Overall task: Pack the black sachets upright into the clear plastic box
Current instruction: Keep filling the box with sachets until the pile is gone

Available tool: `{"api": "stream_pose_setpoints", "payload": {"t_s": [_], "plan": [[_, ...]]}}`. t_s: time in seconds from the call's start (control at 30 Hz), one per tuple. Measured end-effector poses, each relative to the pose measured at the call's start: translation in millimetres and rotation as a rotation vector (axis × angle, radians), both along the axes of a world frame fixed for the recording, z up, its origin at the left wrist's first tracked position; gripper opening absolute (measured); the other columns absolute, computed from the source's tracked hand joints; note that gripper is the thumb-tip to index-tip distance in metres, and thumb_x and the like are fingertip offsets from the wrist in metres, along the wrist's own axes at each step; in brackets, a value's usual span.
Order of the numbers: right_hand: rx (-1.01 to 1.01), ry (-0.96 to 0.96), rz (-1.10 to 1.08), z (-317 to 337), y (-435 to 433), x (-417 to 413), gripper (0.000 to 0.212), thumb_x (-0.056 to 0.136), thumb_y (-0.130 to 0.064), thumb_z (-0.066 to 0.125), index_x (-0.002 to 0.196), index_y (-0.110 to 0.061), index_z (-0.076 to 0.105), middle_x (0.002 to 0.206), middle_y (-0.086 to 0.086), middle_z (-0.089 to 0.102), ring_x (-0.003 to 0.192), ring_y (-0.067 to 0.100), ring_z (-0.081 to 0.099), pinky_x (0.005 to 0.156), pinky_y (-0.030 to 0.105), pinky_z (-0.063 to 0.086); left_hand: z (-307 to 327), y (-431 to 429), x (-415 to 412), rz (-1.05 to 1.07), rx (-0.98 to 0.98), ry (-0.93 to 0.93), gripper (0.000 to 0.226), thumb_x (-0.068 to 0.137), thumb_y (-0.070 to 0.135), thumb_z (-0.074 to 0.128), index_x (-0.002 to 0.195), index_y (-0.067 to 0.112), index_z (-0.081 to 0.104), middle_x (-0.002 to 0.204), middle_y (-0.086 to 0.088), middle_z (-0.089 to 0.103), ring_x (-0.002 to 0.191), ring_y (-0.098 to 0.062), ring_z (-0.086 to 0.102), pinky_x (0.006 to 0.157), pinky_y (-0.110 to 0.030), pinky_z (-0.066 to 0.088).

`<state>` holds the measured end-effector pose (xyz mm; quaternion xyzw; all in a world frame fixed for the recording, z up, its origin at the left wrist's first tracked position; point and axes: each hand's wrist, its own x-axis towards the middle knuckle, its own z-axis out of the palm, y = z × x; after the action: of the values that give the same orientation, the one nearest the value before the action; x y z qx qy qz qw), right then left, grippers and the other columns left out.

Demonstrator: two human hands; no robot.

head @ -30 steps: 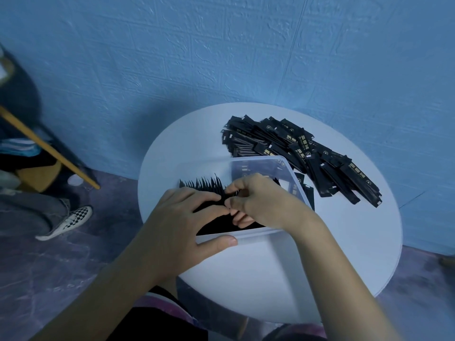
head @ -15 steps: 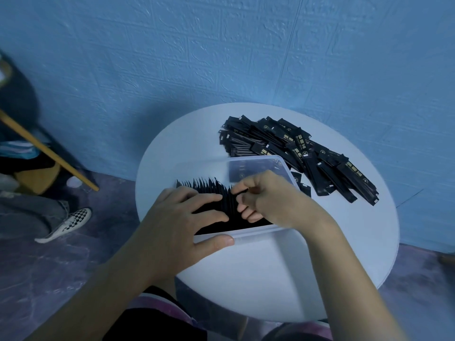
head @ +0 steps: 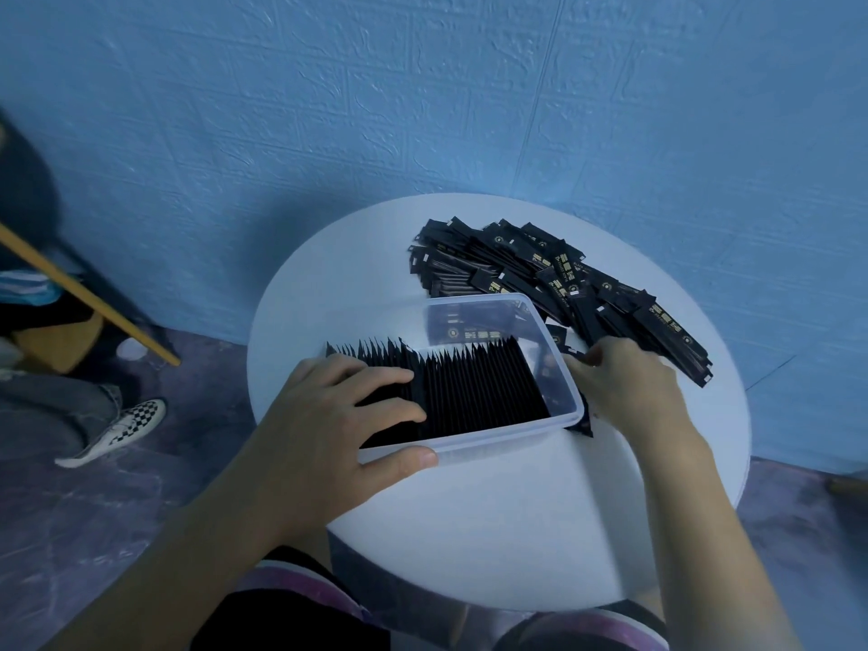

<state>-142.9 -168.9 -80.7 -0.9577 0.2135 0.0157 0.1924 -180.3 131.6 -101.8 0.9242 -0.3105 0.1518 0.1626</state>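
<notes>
The left hand lies flat across the standing row of packed sachets, thumb hooked on the clear plastic box rim. The right hand reaches to a sachet beside the box — whether it has closed on it I cannot tell. The box looks largely filled; a sizeable loose pile waits on the round table.

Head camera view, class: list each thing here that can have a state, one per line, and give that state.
clear plastic box: open, no lid, partly filled.
packed sachets: upright on edge in a row inside the box.
loose sachets: lying flat in a heap on the table behind the box.
left hand: spread over the row, thumb on the box's near wall.
right hand: outside the box by the heap; grip unclear.
</notes>
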Motion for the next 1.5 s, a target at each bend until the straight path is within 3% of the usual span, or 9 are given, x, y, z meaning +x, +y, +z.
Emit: {"api": "stream_pose_setpoints", "payload": {"t_s": [0.17,0.47,0.73,0.87,1.03,1.17,1.3,1.4,1.5], "plan": [[-0.032,0.01,-0.018,-6,7,4,0.035,0.086,-0.043,0.065,0.098,-0.01,0.059,0.075,0.003,0.052,0.081,0.036,0.05,0.07,0.035,0.04,1,0,0,0.004,0.014,0.004,0.054,0.094,0.072,0.034,0.106,0.037,0.073,0.131,0.014,0.063,0.109,-0.017,0.056,0.09,-0.037,0.037],[0.091,-0.058,0.125,-6,-2,9,0.013,0.09,-0.026,0.063,0.102,-0.02,0.064,0.083,0.001,0.069,0.071,0.022,0.06,0.062,0.03,0.041,3,1,-1,0.008,0.031,0.012,0.052,0.095,0.072,0.034,0.106,0.038,0.072,0.131,0.014,0.063,0.11,-0.016,0.055,0.091,-0.032,0.032],[0.322,-0.151,0.107,-7,-19,16,0.02,0.088,-0.02,0.067,0.106,-0.026,0.072,0.078,-0.01,0.068,0.071,0.019,0.062,0.061,0.03,0.043,2,1,-1,0.008,0.025,0.009,0.051,0.093,0.071,0.037,0.106,0.038,0.073,0.13,0.014,0.063,0.109,-0.017,0.056,0.09,-0.035,0.036],[0.357,-0.297,0.129,11,-15,10,0.02,0.09,-0.017,0.065,0.099,-0.033,0.073,0.084,-0.013,0.073,0.082,0.022,0.069,0.075,0.036,0.053,3,1,-1,0.005,0.033,0.006,0.051,0.093,0.071,0.037,0.106,0.038,0.073,0.13,0.013,0.064,0.109,-0.016,0.056,0.089,-0.036,0.039],[0.663,-0.421,0.267,62,12,-5,0.025,0.091,-0.012,0.065,0.092,-0.035,0.075,0.078,0.005,0.067,0.067,0.02,0.057,0.068,0.036,0.047,2,1,-1,-0.002,0.043,0.012,0.054,0.095,0.072,0.033,0.107,0.038,0.072,0.131,0.014,0.063,0.109,-0.016,0.056,0.089,-0.038,0.041],[0.384,-0.192,0.472,67,54,-8,0.013,0.09,-0.026,0.067,0.097,-0.037,0.071,0.08,-0.011,0.068,0.071,0.016,0.061,0.07,0.031,0.046,2,1,-1,0.005,0.034,0.007,0.053,0.094,0.072,0.035,0.107,0.038,0.073,0.131,0.014,0.063,0.11,-0.017,0.056,0.09,-0.038,0.04],[-0.045,-0.003,0.518,46,90,-5,0.019,0.089,-0.029,0.061,0.105,-0.032,0.069,0.094,-0.002,0.071,0.096,0.027,0.062,0.075,0.03,0.044,2,0,-1,0.004,0.025,0.003,0.049,0.093,0.07,0.039,0.106,0.038,0.074,0.13,0.014,0.063,0.11,-0.017,0.056,0.093,-0.038,0.039],[-0.022,0.035,0.548,34,103,-1,0.021,0.089,-0.028,0.062,0.109,-0.028,0.068,0.099,0.001,0.071,0.102,0.03,0.062,0.078,0.033,0.048,2,0,-1,0.004,0.014,0.004,0.048,0.093,0.07,0.041,0.107,0.038,0.074,0.129,0.014,0.064,0.11,-0.017,0.057,0.093,-0.039,0.04],[0.195,0.072,0.547,25,107,2,0.03,0.089,-0.035,0.068,0.119,-0.028,0.065,0.101,0.0,0.07,0.097,0.025,0.065,0.079,0.031,0.05,2,1,-1,0.003,0.017,0.0,0.049,0.093,0.069,0.04,0.109,0.037,0.073,0.128,0.013,0.064,0.109,-0.018,0.057,0.091,-0.041,0.044]]}}
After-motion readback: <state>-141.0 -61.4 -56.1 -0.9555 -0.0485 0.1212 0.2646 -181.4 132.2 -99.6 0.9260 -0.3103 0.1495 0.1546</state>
